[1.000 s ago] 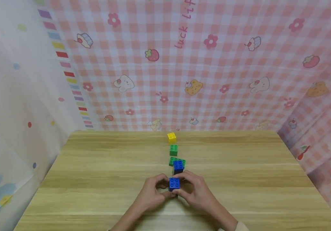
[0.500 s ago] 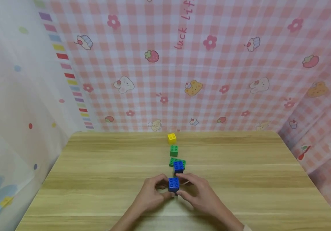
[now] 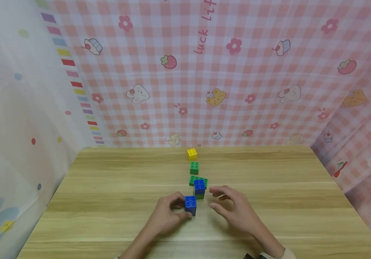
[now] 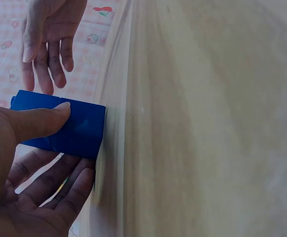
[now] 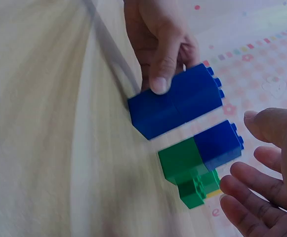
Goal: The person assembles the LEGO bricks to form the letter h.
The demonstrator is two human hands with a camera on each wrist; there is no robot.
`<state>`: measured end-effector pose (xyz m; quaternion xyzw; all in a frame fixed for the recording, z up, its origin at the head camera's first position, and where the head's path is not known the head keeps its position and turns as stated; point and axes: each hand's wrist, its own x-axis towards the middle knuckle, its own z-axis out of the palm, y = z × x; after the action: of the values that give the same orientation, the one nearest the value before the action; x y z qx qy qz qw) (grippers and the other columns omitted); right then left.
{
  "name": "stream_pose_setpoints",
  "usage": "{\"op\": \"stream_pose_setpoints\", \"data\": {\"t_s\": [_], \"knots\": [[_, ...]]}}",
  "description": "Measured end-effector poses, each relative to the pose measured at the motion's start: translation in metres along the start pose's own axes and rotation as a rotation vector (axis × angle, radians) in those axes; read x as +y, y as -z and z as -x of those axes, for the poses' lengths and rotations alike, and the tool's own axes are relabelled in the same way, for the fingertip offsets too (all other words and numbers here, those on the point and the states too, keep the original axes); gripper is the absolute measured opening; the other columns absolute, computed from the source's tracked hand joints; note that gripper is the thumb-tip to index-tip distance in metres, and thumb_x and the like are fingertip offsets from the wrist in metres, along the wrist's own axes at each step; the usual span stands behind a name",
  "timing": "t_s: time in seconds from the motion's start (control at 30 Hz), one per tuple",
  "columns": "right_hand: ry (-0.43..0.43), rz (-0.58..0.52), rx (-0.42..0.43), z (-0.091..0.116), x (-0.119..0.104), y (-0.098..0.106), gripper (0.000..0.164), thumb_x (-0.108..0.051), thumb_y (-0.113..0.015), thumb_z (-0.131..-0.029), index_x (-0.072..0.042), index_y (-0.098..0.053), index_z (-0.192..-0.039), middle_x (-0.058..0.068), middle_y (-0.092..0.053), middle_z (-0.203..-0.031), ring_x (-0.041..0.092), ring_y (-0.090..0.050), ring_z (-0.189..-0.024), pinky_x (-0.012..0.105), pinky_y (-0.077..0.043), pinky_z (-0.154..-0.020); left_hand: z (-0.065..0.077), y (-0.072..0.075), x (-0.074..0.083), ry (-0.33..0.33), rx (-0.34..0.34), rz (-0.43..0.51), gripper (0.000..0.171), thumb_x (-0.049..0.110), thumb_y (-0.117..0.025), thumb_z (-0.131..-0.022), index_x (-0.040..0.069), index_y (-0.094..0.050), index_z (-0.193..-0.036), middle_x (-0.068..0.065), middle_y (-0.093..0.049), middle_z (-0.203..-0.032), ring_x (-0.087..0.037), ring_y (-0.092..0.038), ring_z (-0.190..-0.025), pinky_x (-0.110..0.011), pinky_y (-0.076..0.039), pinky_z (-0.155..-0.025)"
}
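Note:
My left hand [image 3: 167, 214] pinches a stack of two blue toy bricks [image 3: 190, 207], thumb on the near face and fingers behind. A seam between the two blue bricks [image 4: 59, 121] shows in the left wrist view, with the stack's base right at the tabletop. My right hand [image 3: 235, 208] is off to the right, empty, its fingers spread and relaxed. Just behind the held stack stands another one, a blue brick [image 5: 220, 145] on top of a green brick [image 5: 183, 158]. In the right wrist view the two stacks stand close together with a narrow gap.
Behind the blue-and-green stack lies a longer green brick [image 3: 192, 181], partly hidden by it. Farther back in a row are a small green brick [image 3: 194, 168] and a yellow brick [image 3: 192, 154]. Patterned cloth [image 3: 185, 79] hangs behind the wooden table [image 3: 107, 187].
My right hand has released the blue bricks and drawn away to the right. My left hand has shifted them slightly left, and the green brick under the rear blue one now shows.

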<state>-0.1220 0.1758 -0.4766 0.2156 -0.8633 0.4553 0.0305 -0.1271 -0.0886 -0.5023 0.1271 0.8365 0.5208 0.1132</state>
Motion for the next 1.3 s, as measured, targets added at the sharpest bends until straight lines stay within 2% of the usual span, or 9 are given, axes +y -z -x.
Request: {"op": "stream_pose_setpoints", "data": {"t_s": [0.13, 0.4, 0.63, 0.8, 1.13, 1.3], "knots": [[0.017, 0.013, 0.030, -0.004, 0.005, 0.005, 0.040, -0.017, -0.078, -0.092, -0.019, -0.065, -0.130, 0.008, -0.073, -0.121, 0.024, -0.071, -0.107, 0.041, -0.063, -0.090, -0.001, 0.002, -0.002, 0.021, 0.008, -0.015, 0.024, 0.021, -0.083, -0.083, 0.028, -0.069, -0.101, 0.011, -0.074, -0.103, -0.010, -0.069, -0.099, -0.031, -0.060, -0.092], [-0.015, 0.029, 0.064, -0.010, 0.012, 0.013, 0.042, -0.019, -0.078, -0.092, -0.016, -0.064, -0.131, 0.011, -0.071, -0.125, 0.023, -0.070, -0.108, 0.041, -0.063, -0.091, -0.006, 0.008, -0.005, 0.002, 0.041, -0.017, 0.023, 0.021, -0.084, -0.083, 0.025, -0.069, -0.100, 0.007, -0.074, -0.102, -0.012, -0.069, -0.098, -0.031, -0.060, -0.092], [0.010, 0.037, 0.077, -0.014, 0.019, 0.014, 0.043, -0.018, -0.079, -0.092, -0.014, -0.064, -0.132, 0.014, -0.070, -0.125, 0.026, -0.070, -0.108, 0.045, -0.063, -0.090, -0.011, 0.014, -0.006, 0.012, 0.064, -0.013, 0.022, 0.022, -0.084, -0.083, 0.025, -0.069, -0.099, 0.007, -0.074, -0.102, -0.012, -0.070, -0.100, -0.035, -0.060, -0.095], [-0.009, 0.038, 0.074, -0.018, 0.022, 0.014, 0.043, -0.018, -0.078, -0.092, -0.013, -0.064, -0.132, 0.014, -0.070, -0.127, 0.027, -0.069, -0.110, 0.046, -0.062, -0.092, -0.016, 0.018, -0.008, -0.018, 0.078, -0.011, 0.022, 0.021, -0.085, -0.084, 0.020, -0.069, -0.100, 0.003, -0.075, -0.103, -0.014, -0.070, -0.101, -0.034, -0.062, -0.094], [-0.110, 0.014, 0.038, -0.029, 0.029, 0.014, 0.046, -0.017, -0.078, -0.092, -0.014, -0.062, -0.135, 0.013, -0.068, -0.131, 0.027, -0.067, -0.115, 0.048, -0.059, -0.098, -0.026, 0.023, -0.013, -0.021, 0.086, 0.026, 0.026, 0.019, -0.087, -0.081, 0.016, -0.071, -0.102, -0.002, -0.076, -0.105, -0.017, -0.071, -0.102, -0.032, -0.061, -0.096], [-0.124, 0.027, 0.011, -0.033, 0.032, 0.014, 0.049, -0.018, -0.078, -0.092, -0.011, -0.060, -0.138, 0.013, -0.067, -0.132, 0.027, -0.066, -0.116, 0.049, -0.058, -0.100, -0.031, 0.025, -0.014, -0.036, 0.080, 0.020, 0.026, 0.019, -0.086, -0.083, 0.015, -0.071, -0.103, -0.002, -0.075, -0.107, -0.018, -0.072, -0.103, -0.031, -0.061, -0.095]]}}
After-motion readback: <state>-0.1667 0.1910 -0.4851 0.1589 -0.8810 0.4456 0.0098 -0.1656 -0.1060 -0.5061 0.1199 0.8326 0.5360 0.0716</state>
